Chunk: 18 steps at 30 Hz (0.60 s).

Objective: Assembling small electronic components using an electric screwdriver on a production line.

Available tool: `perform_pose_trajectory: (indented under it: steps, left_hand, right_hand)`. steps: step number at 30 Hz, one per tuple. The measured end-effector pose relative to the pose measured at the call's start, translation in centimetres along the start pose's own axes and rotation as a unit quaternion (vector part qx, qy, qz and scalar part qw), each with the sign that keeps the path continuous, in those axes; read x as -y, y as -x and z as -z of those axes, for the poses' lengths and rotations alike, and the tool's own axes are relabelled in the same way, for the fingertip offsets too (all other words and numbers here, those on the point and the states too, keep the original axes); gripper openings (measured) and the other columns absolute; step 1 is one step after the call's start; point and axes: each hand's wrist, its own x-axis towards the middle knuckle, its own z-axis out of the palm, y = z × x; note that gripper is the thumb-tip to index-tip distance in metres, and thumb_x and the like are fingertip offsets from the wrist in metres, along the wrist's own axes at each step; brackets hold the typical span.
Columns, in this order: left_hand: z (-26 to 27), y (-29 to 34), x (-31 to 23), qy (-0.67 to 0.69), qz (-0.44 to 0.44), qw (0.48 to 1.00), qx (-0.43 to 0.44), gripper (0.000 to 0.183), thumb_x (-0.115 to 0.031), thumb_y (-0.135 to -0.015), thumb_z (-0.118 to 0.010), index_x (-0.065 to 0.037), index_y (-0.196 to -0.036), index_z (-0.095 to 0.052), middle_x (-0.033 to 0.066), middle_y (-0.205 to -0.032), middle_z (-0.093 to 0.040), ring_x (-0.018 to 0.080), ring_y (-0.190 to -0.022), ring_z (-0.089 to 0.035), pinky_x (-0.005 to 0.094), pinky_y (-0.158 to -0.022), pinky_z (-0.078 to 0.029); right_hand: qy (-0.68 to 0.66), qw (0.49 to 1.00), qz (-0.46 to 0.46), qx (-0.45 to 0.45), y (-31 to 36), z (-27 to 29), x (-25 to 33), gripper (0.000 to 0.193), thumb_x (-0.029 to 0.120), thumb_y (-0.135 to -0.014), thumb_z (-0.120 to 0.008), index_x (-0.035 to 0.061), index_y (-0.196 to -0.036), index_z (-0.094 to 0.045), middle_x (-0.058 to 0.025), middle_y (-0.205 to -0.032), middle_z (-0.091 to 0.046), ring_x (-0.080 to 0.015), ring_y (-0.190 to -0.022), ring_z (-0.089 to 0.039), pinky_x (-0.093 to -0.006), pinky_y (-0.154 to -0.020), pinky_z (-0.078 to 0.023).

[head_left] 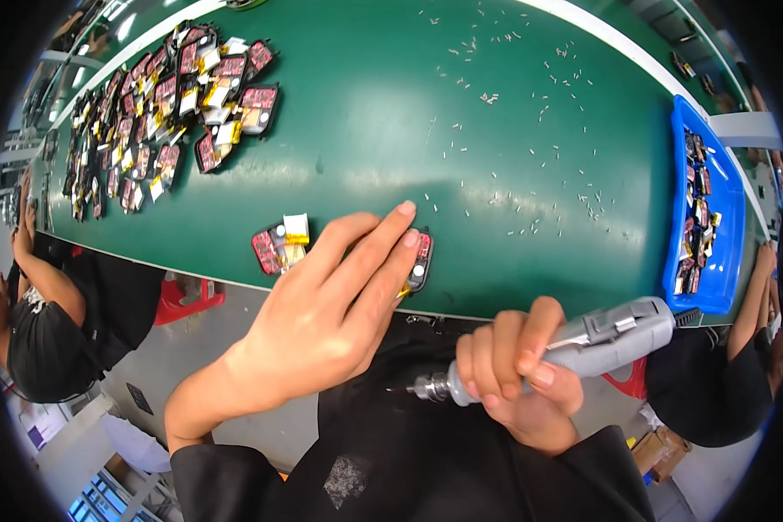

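Note:
My right hand is wrapped round a grey electric screwdriver, held off the table's near edge with its bit pointing left. My left hand reaches over the near edge with its fingers stretched out, and its thumb is hidden. Partly under those fingers lies a small black-cased device with a red circuit board; most of it is covered. Just left of the hand lies another open device, with a silver battery pouch and yellow tape at its side.
A large heap of similar open devices covers the table's far left. Many tiny screws lie scattered over the green tabletop. A blue bin holding more devices stands at the right. Other people sit at both sides.

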Motion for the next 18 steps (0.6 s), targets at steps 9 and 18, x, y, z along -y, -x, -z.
perform_pose_trajectory:
  steps: [9,18]
  left_hand:
    - [-0.4,-0.2,0.0,-0.037,-0.053,0.998,-0.012,0.035,0.005,-0.064,-0.066,0.013,-0.098,-0.061,0.0232,-0.113,-0.061,0.0307,-0.085,-0.062,0.0337,-0.063,-0.055]
    - [-1.1,-0.2,-0.1,-0.122,-0.143,0.980,-0.063,0.022,0.002,-0.071,-0.063,0.016,-0.088,-0.062,0.0261,-0.095,-0.065,0.0322,-0.080,-0.066,0.0327,-0.064,-0.058]
  right_hand:
    - [0.034,0.998,-0.018,-0.047,0.1,-1.5,-2.8,0.015,0.021,-0.086,-0.052,0.0098,-0.090,-0.043,-0.0056,-0.077,-0.046,-0.0180,-0.069,-0.049,-0.0336,-0.070,-0.041]
    - [0.060,0.994,-0.013,-0.086,-0.2,-1.7,-3.5,0.019,0.023,-0.084,-0.055,0.0096,-0.092,-0.044,-0.0095,-0.087,-0.046,-0.0222,-0.082,-0.049,-0.0372,-0.080,-0.042]
